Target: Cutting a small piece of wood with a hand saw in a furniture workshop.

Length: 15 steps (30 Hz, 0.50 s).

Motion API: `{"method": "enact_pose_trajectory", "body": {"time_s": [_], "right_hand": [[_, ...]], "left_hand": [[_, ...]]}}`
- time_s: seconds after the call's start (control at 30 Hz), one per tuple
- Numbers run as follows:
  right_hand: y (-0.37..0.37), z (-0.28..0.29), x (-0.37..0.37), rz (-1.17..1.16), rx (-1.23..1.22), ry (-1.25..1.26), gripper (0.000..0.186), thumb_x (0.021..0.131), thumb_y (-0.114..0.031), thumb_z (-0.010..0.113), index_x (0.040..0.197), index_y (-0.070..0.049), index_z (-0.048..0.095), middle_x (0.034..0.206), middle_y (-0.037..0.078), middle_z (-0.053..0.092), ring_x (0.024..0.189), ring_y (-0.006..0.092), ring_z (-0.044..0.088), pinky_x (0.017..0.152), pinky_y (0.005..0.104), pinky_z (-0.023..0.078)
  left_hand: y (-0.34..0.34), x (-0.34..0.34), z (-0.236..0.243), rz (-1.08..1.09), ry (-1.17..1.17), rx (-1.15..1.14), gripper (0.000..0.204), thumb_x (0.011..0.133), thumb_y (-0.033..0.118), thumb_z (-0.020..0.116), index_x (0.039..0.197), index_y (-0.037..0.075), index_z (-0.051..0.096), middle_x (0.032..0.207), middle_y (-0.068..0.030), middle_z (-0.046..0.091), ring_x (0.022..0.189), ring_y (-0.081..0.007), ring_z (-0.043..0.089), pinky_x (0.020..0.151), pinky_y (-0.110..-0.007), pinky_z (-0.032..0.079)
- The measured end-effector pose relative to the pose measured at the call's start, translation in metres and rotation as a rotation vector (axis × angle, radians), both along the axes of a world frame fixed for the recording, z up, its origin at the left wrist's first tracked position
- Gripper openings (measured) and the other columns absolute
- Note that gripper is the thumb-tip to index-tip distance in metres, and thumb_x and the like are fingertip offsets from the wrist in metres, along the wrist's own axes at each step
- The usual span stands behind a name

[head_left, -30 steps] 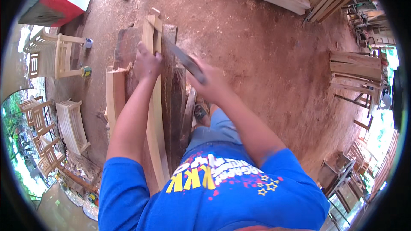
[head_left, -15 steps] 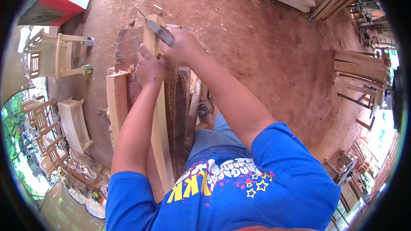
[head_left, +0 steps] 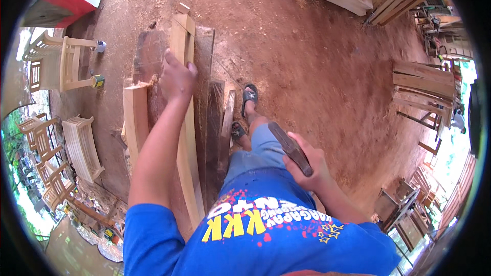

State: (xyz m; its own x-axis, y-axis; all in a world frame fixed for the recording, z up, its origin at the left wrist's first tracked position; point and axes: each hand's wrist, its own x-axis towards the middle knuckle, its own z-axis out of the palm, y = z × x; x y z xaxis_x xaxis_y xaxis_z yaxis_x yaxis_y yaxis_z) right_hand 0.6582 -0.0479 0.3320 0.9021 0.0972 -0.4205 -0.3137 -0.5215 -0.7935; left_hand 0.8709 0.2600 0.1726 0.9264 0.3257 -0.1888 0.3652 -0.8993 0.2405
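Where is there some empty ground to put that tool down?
The widest bare patch is the red dirt floor, between the sandalled feet and the stacked planks at right. The left side is crowded: the left hand presses a curved wooden piece among boards, with chairs beyond. The right hand holds the dark tool.

A long, pale, curved slat (head_left: 185, 138) stands on edge on dark boards, under the left hand (head_left: 176, 76). A dark, flat tool (head_left: 290, 147) sits tilted in the right hand (head_left: 307, 166).
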Motion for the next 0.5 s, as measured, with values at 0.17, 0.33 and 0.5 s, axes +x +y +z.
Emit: {"method": "enact_pose_trajectory", "body": {"time_s": [0.17, 0.33, 0.5], "right_hand": [[0.105, -0.121, 0.196, 0.098, 0.149, -0.319, 0.034, 0.096, -0.023, 0.068, 0.127, -0.010, 0.066, 0.104, 0.024, 0.076, 0.097, 0.0478, 0.073, 0.082, 0.0533, 0.059], [0.169, -0.111, 0.280, 0.117, 0.039, 0.053, 0.036, 0.092, -0.028, 0.072, 0.113, 0.000, 0.066, 0.105, 0.029, 0.076, 0.098, 0.0481, 0.074, 0.088, 0.0545, 0.059], [0.082, -0.083, 0.127, 0.115, 0.042, -0.258, 0.051, 0.097, -0.025, 0.071, 0.144, -0.011, 0.060, 0.106, 0.026, 0.076, 0.099, 0.0472, 0.074, 0.084, 0.0536, 0.059]], "left_hand": [[-0.002, 0.001, -0.003, -0.022, -0.027, 0.035, 0.076, 0.097, 0.033, 0.068, 0.156, -0.003, 0.036, 0.141, -0.0303, 0.063, 0.105, -0.0473, 0.076, 0.090, -0.058, 0.061], [-0.011, 0.001, 0.005, 0.016, 0.036, -0.020, 0.078, 0.095, 0.036, 0.072, 0.156, 0.000, 0.038, 0.138, -0.0302, 0.065, 0.112, -0.0505, 0.071, 0.093, -0.060, 0.058], [0.015, 0.004, -0.004, 0.036, -0.003, -0.073, 0.078, 0.095, 0.033, 0.069, 0.157, 0.002, 0.035, 0.140, -0.0301, 0.065, 0.113, -0.0514, 0.071, 0.096, -0.060, 0.058]]}}
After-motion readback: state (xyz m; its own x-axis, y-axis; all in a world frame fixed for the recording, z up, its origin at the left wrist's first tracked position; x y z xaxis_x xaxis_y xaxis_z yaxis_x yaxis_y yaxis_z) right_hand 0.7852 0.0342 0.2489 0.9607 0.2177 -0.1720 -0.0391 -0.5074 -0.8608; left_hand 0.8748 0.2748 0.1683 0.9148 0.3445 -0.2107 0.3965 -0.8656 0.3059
